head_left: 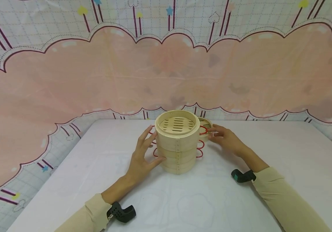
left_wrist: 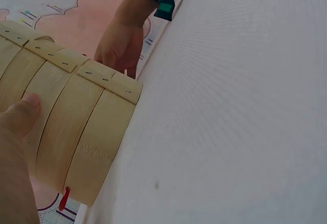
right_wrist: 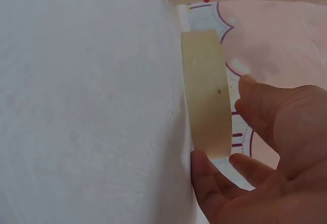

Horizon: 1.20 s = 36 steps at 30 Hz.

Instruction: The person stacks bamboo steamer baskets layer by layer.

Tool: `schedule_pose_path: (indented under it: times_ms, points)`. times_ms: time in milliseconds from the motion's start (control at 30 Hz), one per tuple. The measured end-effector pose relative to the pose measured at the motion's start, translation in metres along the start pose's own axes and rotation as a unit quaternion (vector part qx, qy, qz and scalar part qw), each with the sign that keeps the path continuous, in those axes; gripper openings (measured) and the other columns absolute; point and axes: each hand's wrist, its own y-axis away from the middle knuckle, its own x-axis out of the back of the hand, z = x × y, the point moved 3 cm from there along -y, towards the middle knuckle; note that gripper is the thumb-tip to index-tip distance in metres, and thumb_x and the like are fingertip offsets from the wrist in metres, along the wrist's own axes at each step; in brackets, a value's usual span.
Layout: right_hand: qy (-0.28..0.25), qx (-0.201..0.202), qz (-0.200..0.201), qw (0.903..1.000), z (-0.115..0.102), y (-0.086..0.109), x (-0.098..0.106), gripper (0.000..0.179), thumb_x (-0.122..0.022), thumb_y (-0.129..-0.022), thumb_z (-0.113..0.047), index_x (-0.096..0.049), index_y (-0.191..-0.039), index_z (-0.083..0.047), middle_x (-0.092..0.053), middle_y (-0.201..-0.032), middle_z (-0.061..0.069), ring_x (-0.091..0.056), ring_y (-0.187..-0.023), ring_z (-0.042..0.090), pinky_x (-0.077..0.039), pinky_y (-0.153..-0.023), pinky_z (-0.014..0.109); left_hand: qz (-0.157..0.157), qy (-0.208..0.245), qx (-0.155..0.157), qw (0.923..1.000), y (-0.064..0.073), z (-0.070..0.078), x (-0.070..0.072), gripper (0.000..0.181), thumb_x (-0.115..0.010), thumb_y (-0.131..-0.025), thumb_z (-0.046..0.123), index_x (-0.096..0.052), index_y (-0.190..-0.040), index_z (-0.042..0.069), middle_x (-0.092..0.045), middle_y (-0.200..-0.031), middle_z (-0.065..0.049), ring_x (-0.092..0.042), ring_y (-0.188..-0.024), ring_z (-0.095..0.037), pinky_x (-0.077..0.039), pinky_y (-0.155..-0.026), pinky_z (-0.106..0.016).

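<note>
A stack of round bamboo steamer baskets (head_left: 178, 148) with red side handles stands upright on the table; the top tier shows its slatted floor. My left hand (head_left: 142, 158) rests against the stack's left side, thumb laid on the front wall and fingers fairly straight along the handles. In the left wrist view that thumb (left_wrist: 25, 114) touches the tier wall. Behind the stack, to the right, sits a single low bamboo steamer piece (right_wrist: 207, 91), partly hidden in the head view. My right hand (head_left: 226, 138) is beside it, fingers spread and fingertips right at its near end.
A white-covered table (head_left: 183, 203) spreads around the stack. At its far side hangs a patterned pink and white cloth (head_left: 166, 77). Black wrist devices (head_left: 121, 212) are strapped over both sleeves. Red wire handles (head_left: 199, 153) stick out from the stack's right side.
</note>
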Motion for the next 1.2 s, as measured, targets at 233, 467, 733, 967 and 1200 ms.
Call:
schedule_pose_path:
  times_ms: [233, 467, 733, 967, 1200]
  points:
    - [0.034, -0.006, 0.007, 0.9994, 0.003, 0.0014, -0.0032, 0.04, -0.062, -0.094, -0.022, -0.057, -0.13, -0.007, -0.024, -0.153, 0.022, -0.043, -0.126, 0.041, -0.034, -0.102, 0.058, -0.002, 0.001, 0.0, 1.0, -0.0004, 0.0007, 0.0008, 0.076, -0.073, -0.084, 0.037, -0.036, -0.147, 0.015, -0.022, -0.155, -0.012, -0.037, -0.131, -0.027, -0.048, -0.086, -0.041]
    - [0.047, 0.004, 0.021, 0.9987, 0.0027, 0.0007, -0.0058, 0.035, -0.064, -0.093, -0.021, -0.06, -0.125, -0.006, -0.028, -0.151, 0.023, -0.045, -0.124, 0.041, -0.034, -0.102, 0.058, 0.001, -0.001, 0.0, 1.0, -0.0004, -0.0001, 0.0019, 0.076, -0.073, -0.084, 0.037, -0.037, -0.147, 0.015, -0.023, -0.155, -0.012, -0.038, -0.13, -0.027, -0.048, -0.086, -0.041]
    - [0.036, 0.003, 0.047, 0.9982, 0.0025, -0.0011, -0.0059, 0.023, -0.068, -0.09, -0.023, -0.066, -0.106, -0.007, -0.035, -0.147, 0.024, -0.034, -0.133, 0.041, -0.025, -0.106, 0.06, -0.002, -0.001, 0.002, 1.0, -0.0001, 0.0, 0.0024, 0.081, -0.08, -0.079, 0.023, -0.037, -0.147, 0.015, -0.022, -0.155, -0.012, -0.04, -0.128, -0.028, -0.048, -0.087, -0.04]
    - [0.019, 0.0, 0.061, 0.998, 0.0034, 0.0, -0.0068, 0.02, -0.073, -0.085, -0.021, -0.065, -0.095, -0.006, -0.036, -0.146, 0.025, -0.03, -0.136, 0.041, -0.022, -0.108, 0.059, -0.001, 0.0, 0.0, 1.0, 0.0002, 0.0009, 0.0023, 0.081, -0.08, -0.079, 0.022, -0.037, -0.147, 0.015, -0.023, -0.154, -0.012, -0.04, -0.129, -0.027, -0.048, -0.087, -0.04]
    - [0.003, 0.008, 0.067, 0.9977, 0.0047, 0.0014, -0.0097, 0.023, -0.077, -0.081, -0.017, -0.063, -0.093, -0.004, -0.035, -0.147, 0.025, -0.024, -0.139, 0.037, -0.032, -0.106, 0.052, -0.002, 0.007, 0.005, 1.0, 0.0012, 0.0021, 0.0024, 0.082, -0.081, -0.078, 0.018, -0.038, -0.147, 0.015, -0.023, -0.155, -0.012, -0.042, -0.126, -0.026, -0.048, -0.087, -0.038]
